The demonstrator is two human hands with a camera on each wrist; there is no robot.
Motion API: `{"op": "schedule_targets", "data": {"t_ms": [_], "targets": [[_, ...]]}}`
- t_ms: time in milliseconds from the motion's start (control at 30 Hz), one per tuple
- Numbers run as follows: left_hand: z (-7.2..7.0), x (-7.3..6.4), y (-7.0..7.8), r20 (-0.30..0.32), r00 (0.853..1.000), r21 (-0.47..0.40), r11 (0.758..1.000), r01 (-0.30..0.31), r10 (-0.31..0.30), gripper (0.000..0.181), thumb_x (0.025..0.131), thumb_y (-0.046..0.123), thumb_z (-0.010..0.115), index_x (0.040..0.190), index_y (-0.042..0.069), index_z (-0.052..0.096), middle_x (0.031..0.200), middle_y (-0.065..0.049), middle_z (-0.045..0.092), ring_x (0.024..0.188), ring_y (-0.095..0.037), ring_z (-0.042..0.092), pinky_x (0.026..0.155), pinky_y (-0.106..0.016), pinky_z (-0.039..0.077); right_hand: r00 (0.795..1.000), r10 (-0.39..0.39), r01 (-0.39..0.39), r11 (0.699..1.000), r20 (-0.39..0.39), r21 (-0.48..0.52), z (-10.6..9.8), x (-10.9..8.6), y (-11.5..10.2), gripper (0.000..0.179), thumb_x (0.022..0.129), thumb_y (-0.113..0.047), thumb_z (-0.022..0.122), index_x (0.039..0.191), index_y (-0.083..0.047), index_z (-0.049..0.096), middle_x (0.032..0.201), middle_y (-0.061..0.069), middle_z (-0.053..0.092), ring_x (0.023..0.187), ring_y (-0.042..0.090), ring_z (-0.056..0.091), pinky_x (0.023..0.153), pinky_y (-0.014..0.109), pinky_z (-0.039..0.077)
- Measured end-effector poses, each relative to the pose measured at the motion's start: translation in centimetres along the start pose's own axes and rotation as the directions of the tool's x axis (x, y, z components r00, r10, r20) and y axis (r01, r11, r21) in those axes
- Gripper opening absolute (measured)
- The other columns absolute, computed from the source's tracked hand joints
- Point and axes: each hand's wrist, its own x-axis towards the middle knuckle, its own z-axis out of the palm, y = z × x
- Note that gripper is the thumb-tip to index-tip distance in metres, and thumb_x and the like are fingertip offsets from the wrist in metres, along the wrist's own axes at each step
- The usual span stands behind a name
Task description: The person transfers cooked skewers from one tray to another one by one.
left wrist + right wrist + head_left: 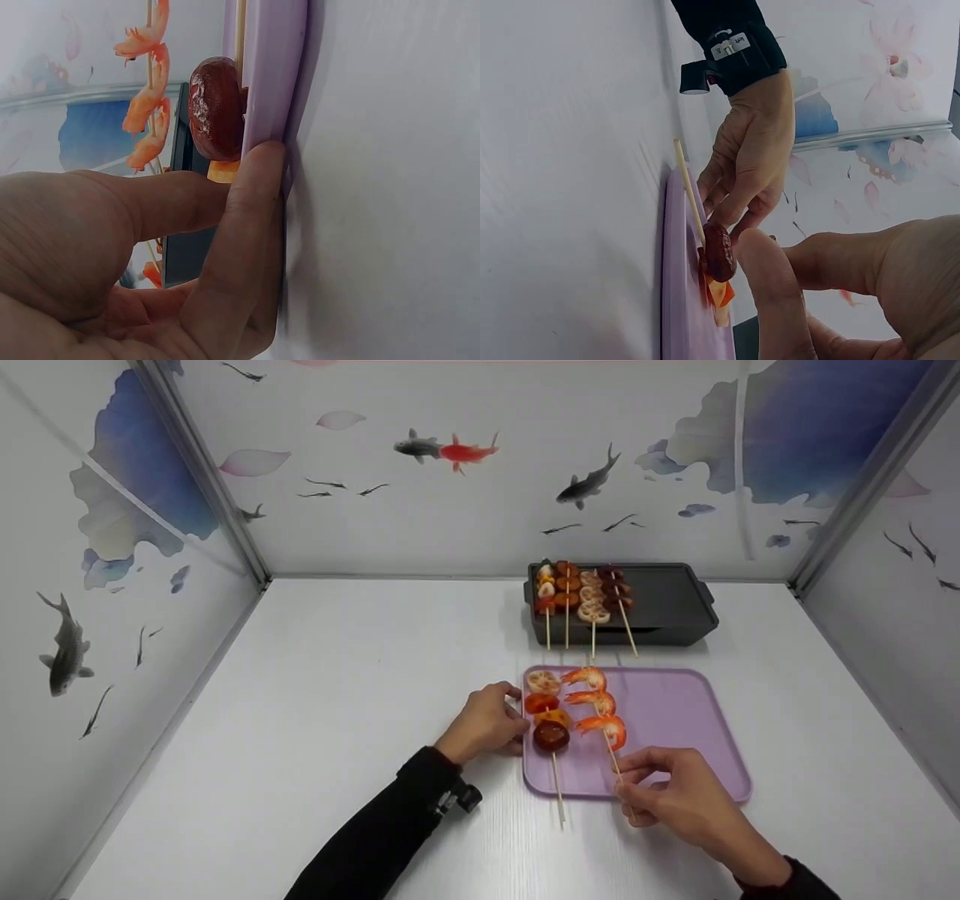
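My right hand (679, 795) pinches the bare stick end of a shrimp skewer (600, 729), which has three orange shrimp on it. The shrimp hang over a purple tray (660, 720); in the left wrist view they stand apart from its rim. At the tray's left edge is my left hand (484, 724), its thumb and fingers gripping the rim (274, 82). Along that side of the tray lies a mixed skewer (551, 720) with a lotus slice, red and yellow pieces and a dark brown round piece (216, 109). Its stick sticks out past the front rim.
Behind the tray stands a dark grill (667, 596). Several skewers lie side by side on its left half, among them a lotus skewer (592, 596), their sticks jutting out over the front. White panels printed with fish (589, 480) enclose the white table (360, 675).
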Motion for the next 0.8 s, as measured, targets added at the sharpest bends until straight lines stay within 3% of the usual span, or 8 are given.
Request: {"op": "schedule_targets", "data": {"t_ms": [567,800], "targets": [[0.1,0.5,0.0,-0.010,1.000,0.006,1.000,0.011,-0.011,0.050,0.080,0.010,0.068,0.125,0.004,0.049,0.083,-0.003,0.068,0.061,-0.019,0.069,0.054,-0.030,0.058,1.000,-0.014,0.014,0.999,-0.010,-0.029,1.1,2.7,0.4,0.036,0.076,-0.014,0.077,0.107,0.000,0.064,0.093,0.014,0.065,0.068,0.022,0.068,0.059,0.039,0.060],[0.0,0.2,0.0,0.005,1.000,-0.017,1.000,0.004,-0.004,0.049,0.080,0.008,0.067,0.125,0.003,0.048,0.084,-0.007,0.069,0.062,-0.023,0.070,0.055,-0.033,0.059,1.000,-0.005,0.005,1.000,-0.003,-0.025,1.6,3.1,0.7,0.034,0.077,-0.014,0.076,0.107,-0.001,0.066,0.094,0.014,0.065,0.071,0.023,0.067,0.060,0.040,0.060]]}}
